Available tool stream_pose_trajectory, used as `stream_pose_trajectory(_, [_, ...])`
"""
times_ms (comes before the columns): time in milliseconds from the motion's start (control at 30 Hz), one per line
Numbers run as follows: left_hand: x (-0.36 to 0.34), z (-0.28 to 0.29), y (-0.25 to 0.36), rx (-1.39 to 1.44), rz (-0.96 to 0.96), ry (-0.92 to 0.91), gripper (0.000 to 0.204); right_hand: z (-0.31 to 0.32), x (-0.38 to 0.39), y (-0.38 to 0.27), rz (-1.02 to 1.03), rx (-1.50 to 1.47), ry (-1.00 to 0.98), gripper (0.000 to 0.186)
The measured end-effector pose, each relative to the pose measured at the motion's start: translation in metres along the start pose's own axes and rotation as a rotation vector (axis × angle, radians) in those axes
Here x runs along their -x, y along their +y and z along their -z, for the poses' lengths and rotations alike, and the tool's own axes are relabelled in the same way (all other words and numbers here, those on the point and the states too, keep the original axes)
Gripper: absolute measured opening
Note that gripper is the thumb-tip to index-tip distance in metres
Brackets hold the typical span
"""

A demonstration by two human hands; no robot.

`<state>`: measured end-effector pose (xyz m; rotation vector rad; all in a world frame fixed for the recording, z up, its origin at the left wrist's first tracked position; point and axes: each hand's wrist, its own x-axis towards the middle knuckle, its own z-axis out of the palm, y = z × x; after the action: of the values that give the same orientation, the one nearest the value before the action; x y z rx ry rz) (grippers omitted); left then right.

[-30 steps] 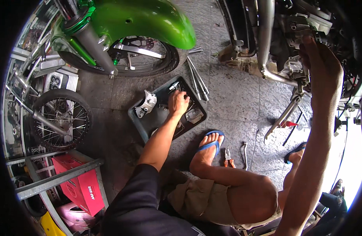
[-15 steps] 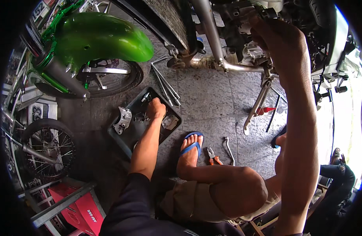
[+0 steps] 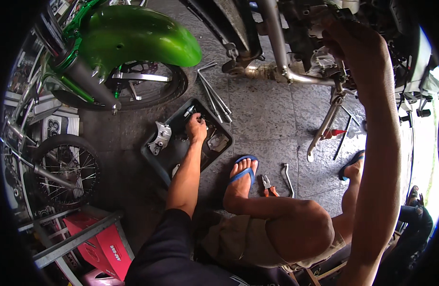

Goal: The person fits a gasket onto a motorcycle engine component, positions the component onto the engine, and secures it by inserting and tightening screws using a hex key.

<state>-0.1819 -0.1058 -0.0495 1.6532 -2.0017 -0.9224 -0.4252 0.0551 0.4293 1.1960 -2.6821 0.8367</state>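
My left hand (image 3: 196, 128) reaches down into a dark rectangular tray (image 3: 155, 167) on the floor. Its fingers are bent together among small metal parts, close to a small shiny part (image 3: 189, 112) at the tray's far corner; anything between them is too small to make out. A silver metal bracket (image 3: 160, 138) lies at the tray's left side, and a flat metal cover (image 3: 218, 141) at its right. Raised at upper right, my right hand (image 3: 364, 50) is against the motorcycle engine (image 3: 319, 59), fingers curled in shadow; what they grip is hidden.
A green front fender (image 3: 138, 35) and wheel stand at the left, with long metal rods (image 3: 213, 97) beside them. Pliers (image 3: 268, 186) and a lever (image 3: 288, 180) lie near my sandalled foot (image 3: 243, 176). The kickstand (image 3: 324, 128) juts down below the engine. A red box (image 3: 98, 245) is at lower left.
The whole view has shifted, so things sit farther right and slightly higher. In the tray, my left fingers now reach out more toward the shiny part. My right hand stays at the engine.
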Motion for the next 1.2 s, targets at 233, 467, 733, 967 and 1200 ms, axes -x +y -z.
stream_pose_trajectory(233, [0.011,0.012,0.003,-0.222,-0.262,0.150,0.022,-0.022,-0.009,0.037,-0.037,-0.412,-0.021,0.039])
stream_pose_trajectory(467, [0.022,0.000,0.019,-0.272,-0.273,0.109,0.025,-0.018,-0.011,0.039,-0.025,-0.302,-0.043,0.041])
stream_pose_trajectory(733, [0.011,0.003,0.005,-0.314,-0.433,0.024,0.013,-0.019,-0.007,0.034,-0.033,-0.458,-0.038,0.044])
stream_pose_trajectory(967, [0.068,-0.010,0.103,0.567,-0.179,-0.112,0.020,-0.019,-0.009,0.032,-0.071,-0.403,-0.053,0.042])
stream_pose_trajectory(1200, [0.116,0.062,0.348,1.658,-0.030,-0.333,0.019,-0.018,-0.011,0.039,-0.062,-0.458,-0.046,0.036])
